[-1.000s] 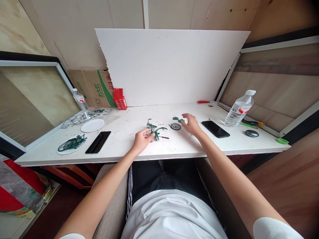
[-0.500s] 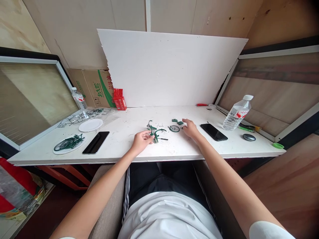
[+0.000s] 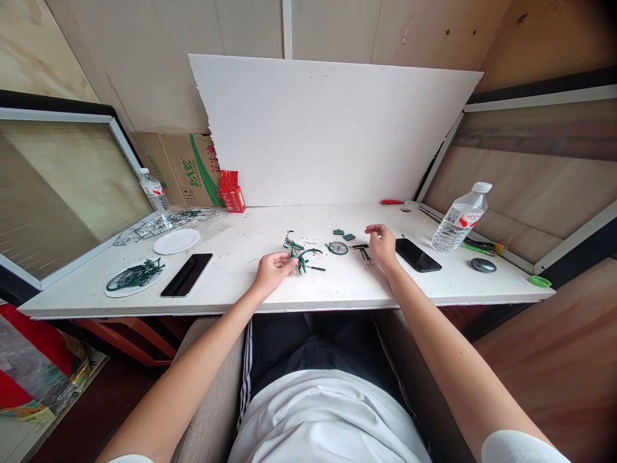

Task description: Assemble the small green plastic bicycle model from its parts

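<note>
Near the table's middle, my left hand (image 3: 272, 272) pinches a small green bicycle frame model (image 3: 299, 258) at its left side. To its right lies a loose spoked wheel (image 3: 337, 248), with two small green blocks (image 3: 349, 236) behind it. My right hand (image 3: 380, 243) is just above the table right of the wheel, its fingers curled; whether they hold a tiny part is too small to tell. Thin black and green parts (image 3: 362, 249) lie beside its left edge.
Left on the white table (image 3: 241, 292) are a phone (image 3: 187, 275), a plate of green parts (image 3: 136, 278), a bare plate (image 3: 177, 241) and a red box (image 3: 232, 193). Rightward are another phone (image 3: 417, 255), a water bottle (image 3: 460, 217) and a mouse (image 3: 482, 265).
My right hand has moved to the right, close to the phone, uncovering thin black and green parts on the table. My left hand stays on the bicycle frame model.
</note>
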Motion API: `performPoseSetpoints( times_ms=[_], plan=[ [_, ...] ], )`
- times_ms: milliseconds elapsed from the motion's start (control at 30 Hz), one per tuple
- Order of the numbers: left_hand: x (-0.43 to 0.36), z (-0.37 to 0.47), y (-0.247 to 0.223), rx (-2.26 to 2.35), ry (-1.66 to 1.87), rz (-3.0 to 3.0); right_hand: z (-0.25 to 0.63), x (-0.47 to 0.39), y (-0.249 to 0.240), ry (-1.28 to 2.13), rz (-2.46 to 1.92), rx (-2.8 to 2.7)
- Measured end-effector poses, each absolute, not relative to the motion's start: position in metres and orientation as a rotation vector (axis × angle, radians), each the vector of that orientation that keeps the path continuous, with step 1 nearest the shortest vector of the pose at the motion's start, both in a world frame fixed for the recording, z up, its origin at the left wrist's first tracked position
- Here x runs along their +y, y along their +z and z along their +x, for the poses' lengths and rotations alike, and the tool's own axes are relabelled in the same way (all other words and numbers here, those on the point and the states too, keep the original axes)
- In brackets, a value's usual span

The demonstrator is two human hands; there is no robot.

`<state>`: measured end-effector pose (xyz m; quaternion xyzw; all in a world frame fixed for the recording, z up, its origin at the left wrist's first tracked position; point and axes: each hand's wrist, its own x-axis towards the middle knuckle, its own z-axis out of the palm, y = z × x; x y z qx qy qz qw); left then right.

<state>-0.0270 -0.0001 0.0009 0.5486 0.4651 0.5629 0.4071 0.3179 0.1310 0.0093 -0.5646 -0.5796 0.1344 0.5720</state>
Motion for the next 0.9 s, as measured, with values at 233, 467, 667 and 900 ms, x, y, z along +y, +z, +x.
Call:
performPoseSetpoints(
  times_ms=[233,467,667,900],
  plan=[
    [0.003,-0.034,0.007,1.207,1.514,1.311,0.318,0.129,0.012,0.317,-1.327,-1.400],
    [0.007,-0.042,0.005,1.256,1.582,1.407,0.297,0.107,0.017,0.308,-1.289,-1.915],
    [0.007,-0.040,-0.003,1.275,1.547,1.469,0.282,0.094,0.021,0.297,-1.283,-2.237],
    [0.006,-0.041,-0.001,1.299,1.501,1.465,0.285,0.102,0.014,0.306,-1.256,-2.186]
  ],
)
